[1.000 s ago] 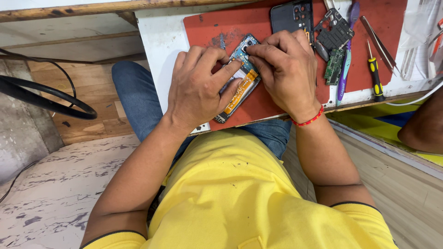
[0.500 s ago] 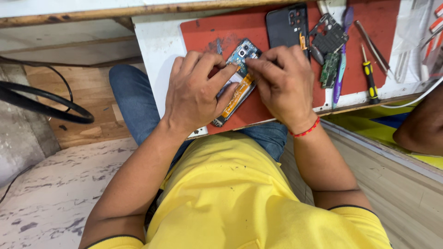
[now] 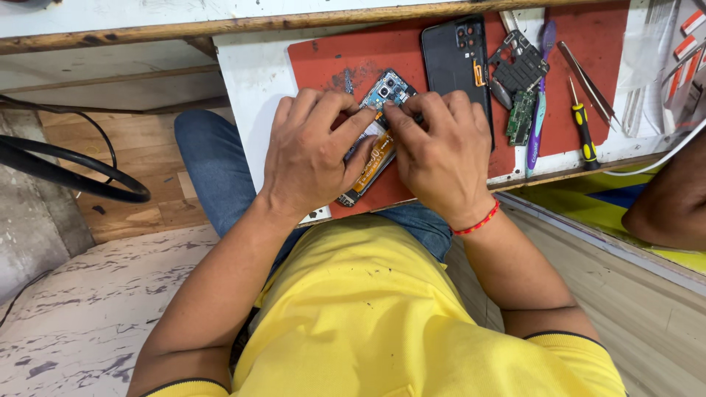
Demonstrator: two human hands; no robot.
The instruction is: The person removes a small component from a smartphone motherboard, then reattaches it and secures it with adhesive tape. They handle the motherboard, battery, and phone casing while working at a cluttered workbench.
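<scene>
Hands work the opened phone [image 3: 382,110]: left hand [image 3: 312,158] grasps its body, right hand [image 3: 441,151] pinches at its upper edge. Likely mid-disassembly. Freeing the part probably needs a steady hold; tools lie at three o'clock.

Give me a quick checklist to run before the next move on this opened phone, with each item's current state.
1. Both hands on the opened phone: left hand, right hand - ok.
2. Phone lies on the red mat - ok.
3. Back cover set apart from the phone - ok.
4. Screwdriver beside the right hand - ok.
5. Tool under the right fingertips - cannot tell.
</scene>
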